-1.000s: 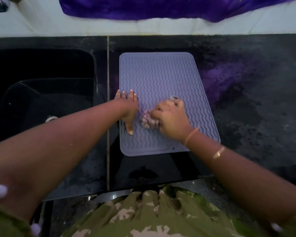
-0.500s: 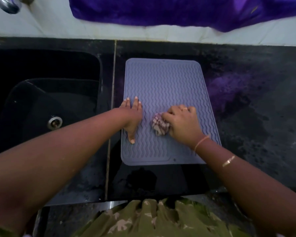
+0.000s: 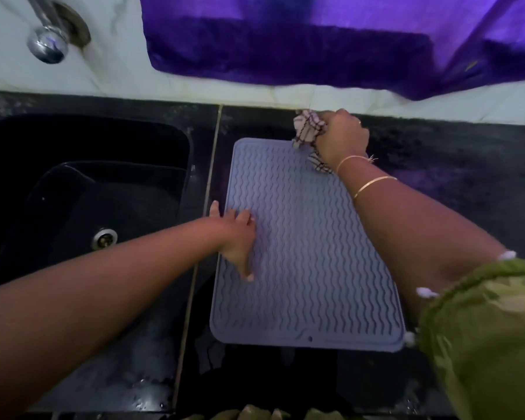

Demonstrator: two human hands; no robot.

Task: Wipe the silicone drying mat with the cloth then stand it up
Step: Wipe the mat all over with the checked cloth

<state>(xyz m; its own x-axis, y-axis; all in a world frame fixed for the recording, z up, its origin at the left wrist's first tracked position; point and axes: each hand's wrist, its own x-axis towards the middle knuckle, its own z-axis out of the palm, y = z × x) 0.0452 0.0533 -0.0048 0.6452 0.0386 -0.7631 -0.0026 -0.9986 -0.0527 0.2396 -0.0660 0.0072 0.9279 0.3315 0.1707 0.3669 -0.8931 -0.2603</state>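
Head view, scanning left to right: looking down into a dark sink (image 3: 82,183) with a metal drain (image 3: 104,238), a chrome tap (image 3: 47,45) jutting from the pale wall above. Pressing flat on the left edge of the silicone drying mat (image 3: 309,268) with the left hand (image 3: 235,237), fingers spread wide and gripping nothing, thumb pointing down the mat, probably pinning the light rubbery sheet so that rubbing is not dragging it across the wet black counter (image 3: 452,207). Lying flat just beside the sink, long side running away from the body, ribbed face up, a small drain notch at the near edge. Reaching across to the far right corner with the right hand (image 3: 341,136), closed tight around a bunched checked cloth (image 3: 308,128), the wad spilling out on both sides of the fist and touching the mat's far rim; likely balled up to push into the wavy grooves. Hanging down the wall behind, a purple fabric (image 3: 331,40), tinting the counter with its reflection. Judging the wiping as under way, the standing-up not yet begun
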